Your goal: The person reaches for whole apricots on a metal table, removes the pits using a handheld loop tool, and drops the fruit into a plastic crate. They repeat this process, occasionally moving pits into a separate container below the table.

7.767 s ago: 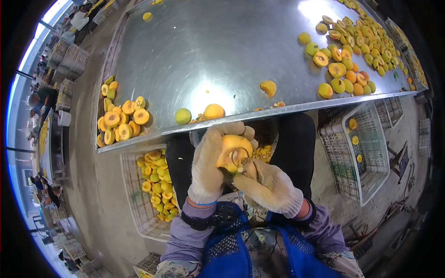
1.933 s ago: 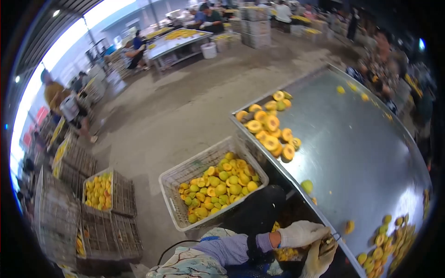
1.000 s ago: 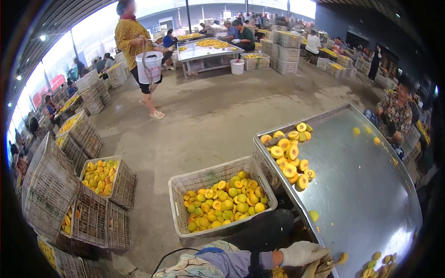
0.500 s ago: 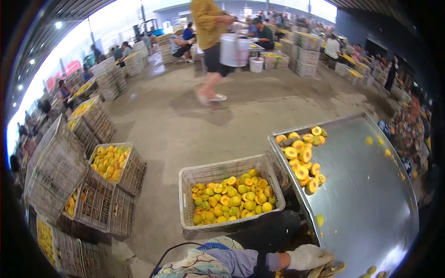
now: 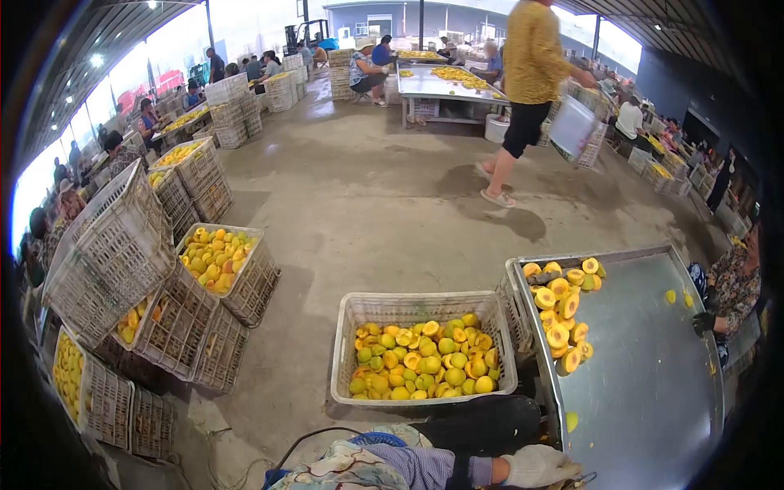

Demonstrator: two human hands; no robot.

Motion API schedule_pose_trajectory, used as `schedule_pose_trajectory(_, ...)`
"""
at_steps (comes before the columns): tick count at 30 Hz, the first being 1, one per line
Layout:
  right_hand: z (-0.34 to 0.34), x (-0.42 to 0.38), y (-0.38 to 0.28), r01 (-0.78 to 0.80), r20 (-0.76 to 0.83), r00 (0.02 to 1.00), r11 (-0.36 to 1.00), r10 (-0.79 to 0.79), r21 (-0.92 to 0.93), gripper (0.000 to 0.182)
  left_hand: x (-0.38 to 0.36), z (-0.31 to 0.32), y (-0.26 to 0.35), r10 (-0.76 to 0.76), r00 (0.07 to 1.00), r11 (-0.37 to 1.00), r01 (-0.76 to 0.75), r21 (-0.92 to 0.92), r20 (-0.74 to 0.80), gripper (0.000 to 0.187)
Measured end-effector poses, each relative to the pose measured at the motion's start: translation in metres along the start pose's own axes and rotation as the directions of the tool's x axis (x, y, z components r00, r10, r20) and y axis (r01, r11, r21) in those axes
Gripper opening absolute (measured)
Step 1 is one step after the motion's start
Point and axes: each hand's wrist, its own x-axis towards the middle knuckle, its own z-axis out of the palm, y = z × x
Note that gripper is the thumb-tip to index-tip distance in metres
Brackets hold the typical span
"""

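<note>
My left hand, in a white knitted glove under a striped sleeve, is at the bottom edge beside the metal table. Its fingers are curled closed; what they hold, if anything, is hidden. A small dark metal piece shows just past the fingertips, mostly cut off by the frame. My right hand is out of the picture. Halved yellow peaches lie heaped in the table's far left corner, and a greenish piece sits by its near left rim. A plastic crate of peach halves stands left of the table.
Stacked crates, several filled with peaches, stand at the left. Across the concrete floor a person walks with a white bucket. Another person sits at the table's right side. More workers and tables are behind.
The view has shifted, so crates and table appear lower and further right. The walking person has moved right with the bucket. The tan glove and fruit beside my left hand have left view.
</note>
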Motion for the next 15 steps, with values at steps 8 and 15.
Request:
schedule_pose_trajectory(8, 0.012, -0.004, 0.041, 0.006, 0.071, 0.997, 1.000, -0.005, -0.001, 0.028, 0.001, 0.002, -0.001, -0.044, 0.999, 0.999, 0.043, -0.032, -0.019, 0.051)
schedule_pose_trajectory(15, 0.008, -0.012, -0.006, -0.015, 0.102, 0.995, 1.000, 0.017, -0.018, 0.026, 0.005, -0.006, -0.004, -0.051, 0.986, 0.997, 0.059, -0.046, 0.159, 0.043)
